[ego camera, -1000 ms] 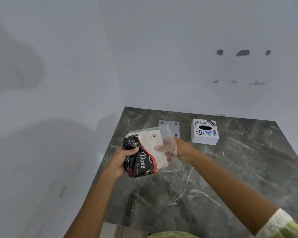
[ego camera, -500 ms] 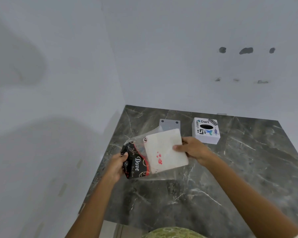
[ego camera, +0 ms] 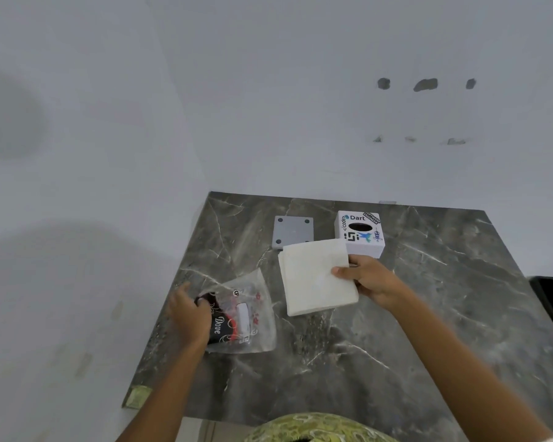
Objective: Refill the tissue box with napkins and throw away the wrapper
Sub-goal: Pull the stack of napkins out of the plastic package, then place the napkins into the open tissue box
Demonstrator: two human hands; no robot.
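Note:
A square stack of white napkins (ego camera: 316, 277) hangs just above the dark marble table (ego camera: 428, 314), pinched at its right edge by my right hand (ego camera: 369, 279). The clear plastic wrapper (ego camera: 246, 317) with black and red "Dove" print lies crumpled at the table's left side, and my left hand (ego camera: 189, 314) grips its left end. The white tissue box (ego camera: 359, 232), covered in stickers with a dark oval slot on top, stands at the back of the table just beyond the napkins. Its grey square base plate (ego camera: 292, 231) lies flat to the box's left.
White walls meet in a corner behind and left of the table. A black container (ego camera: 552, 301) shows at the right frame edge beside the table. The table's near left corner (ego camera: 138, 397) is close to the wall.
My right hand has pulled the napkin stack fully out of the wrapper and carried it right, toward the tissue box. My left hand has lowered the emptied wrapper toward the table.

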